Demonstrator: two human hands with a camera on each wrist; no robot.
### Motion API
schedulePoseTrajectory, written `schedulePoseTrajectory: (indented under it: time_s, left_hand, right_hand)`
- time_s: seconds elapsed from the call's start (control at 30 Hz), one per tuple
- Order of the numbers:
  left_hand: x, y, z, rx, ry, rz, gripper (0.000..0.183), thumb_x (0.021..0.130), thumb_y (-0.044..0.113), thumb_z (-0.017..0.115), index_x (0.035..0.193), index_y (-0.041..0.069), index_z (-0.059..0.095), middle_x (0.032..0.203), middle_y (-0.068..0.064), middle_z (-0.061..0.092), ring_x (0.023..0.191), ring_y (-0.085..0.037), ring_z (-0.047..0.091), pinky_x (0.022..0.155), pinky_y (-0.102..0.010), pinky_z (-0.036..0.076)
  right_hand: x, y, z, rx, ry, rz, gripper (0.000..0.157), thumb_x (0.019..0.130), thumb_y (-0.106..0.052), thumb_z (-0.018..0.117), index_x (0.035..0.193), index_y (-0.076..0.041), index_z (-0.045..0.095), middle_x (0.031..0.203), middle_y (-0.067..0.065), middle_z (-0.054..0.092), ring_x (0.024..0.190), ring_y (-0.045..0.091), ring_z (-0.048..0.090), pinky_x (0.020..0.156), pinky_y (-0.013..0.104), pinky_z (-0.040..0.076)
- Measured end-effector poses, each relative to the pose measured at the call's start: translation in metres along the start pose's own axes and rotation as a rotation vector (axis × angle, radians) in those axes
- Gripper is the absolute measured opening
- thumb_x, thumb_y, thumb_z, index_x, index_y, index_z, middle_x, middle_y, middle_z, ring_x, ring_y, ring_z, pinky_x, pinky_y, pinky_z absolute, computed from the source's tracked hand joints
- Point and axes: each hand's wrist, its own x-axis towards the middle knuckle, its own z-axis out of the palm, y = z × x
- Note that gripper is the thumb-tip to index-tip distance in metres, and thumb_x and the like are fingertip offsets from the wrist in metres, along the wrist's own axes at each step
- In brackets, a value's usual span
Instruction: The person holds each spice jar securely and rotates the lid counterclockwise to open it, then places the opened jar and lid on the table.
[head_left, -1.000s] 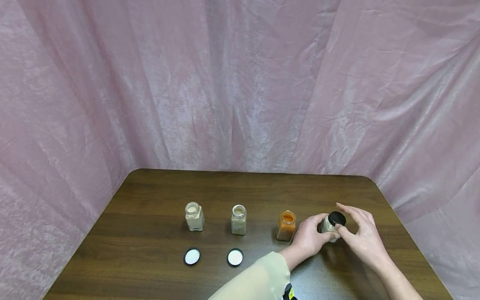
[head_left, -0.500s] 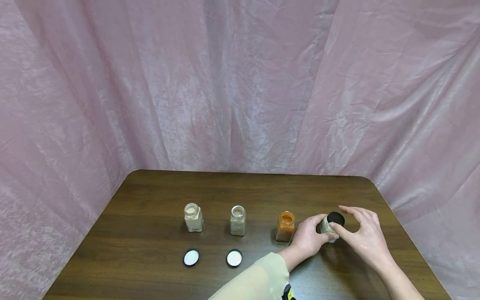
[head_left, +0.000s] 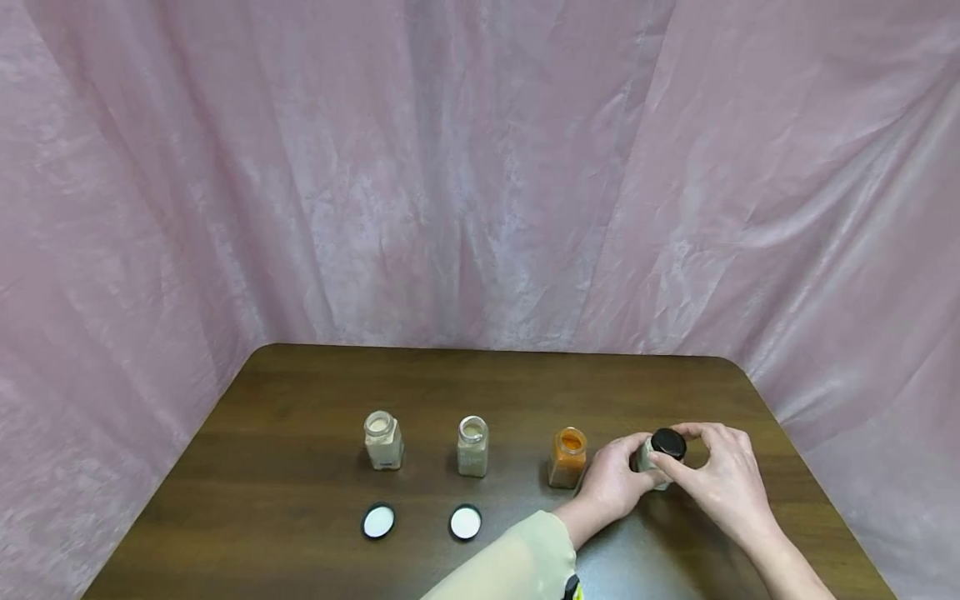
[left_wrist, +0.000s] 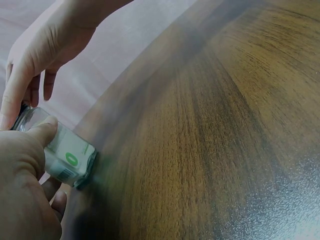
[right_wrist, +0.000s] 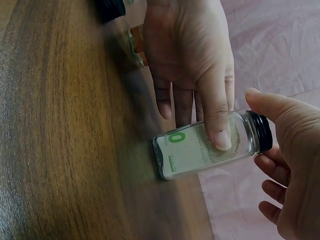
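Observation:
A glass spice jar (right_wrist: 200,146) with pale contents, a printed label and a black lid (head_left: 668,443) stands at the right of the table. My left hand (head_left: 611,477) grips the jar's body, thumb across its near side, as the right wrist view shows. At the top, my right hand (head_left: 716,479) has thumb and forefinger on opposite sides of the lid, pinching it. The lid sits on the jar. Close to the left of my left hand is an open jar of orange powder (head_left: 567,460).
Two more lidless jars with pale powder, one at far left (head_left: 385,442) and one in the middle (head_left: 472,450), stand on the wooden table (head_left: 262,467). A lid (head_left: 378,522) and another lid (head_left: 465,523) lie white side up before them. A pink curtain (head_left: 480,167) hangs behind.
My right forefinger has come in from behind, from spread away to against the lid. The left hand keeps its grip on the jar. The head view has shifted slightly.

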Motion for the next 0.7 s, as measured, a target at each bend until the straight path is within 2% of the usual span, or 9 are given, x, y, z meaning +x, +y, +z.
schedulePoseTrajectory:
  time_s: [0.47, 0.7]
  left_hand:
    - [-0.0036, -0.0003, -0.001, -0.008, 0.0, -0.015, 0.048, 0.08, 0.035, 0.088, 0.125, 0.028, 0.072, 0.112, 0.016, 0.069, 0.1, 0.001, 0.061, 0.083, -0.017, 0.046]
    - [-0.0004, -0.0001, 0.0007, 0.012, -0.004, -0.021, 0.044, 0.081, 0.038, 0.087, 0.122, 0.033, 0.072, 0.11, 0.019, 0.067, 0.099, 0.002, 0.06, 0.083, -0.017, 0.046]
  right_hand:
    - [-0.0039, -0.0023, 0.0008, 0.068, -0.016, 0.042, 0.047, 0.085, -0.04, 0.084, 0.116, -0.006, 0.07, 0.115, 0.015, 0.065, 0.12, 0.04, 0.041, 0.091, 0.054, 0.032]
    - [-0.0018, -0.0031, -0.0025, 0.088, -0.038, 0.047, 0.05, 0.088, -0.039, 0.082, 0.12, -0.004, 0.069, 0.122, 0.018, 0.064, 0.123, 0.042, 0.04, 0.092, 0.057, 0.032]
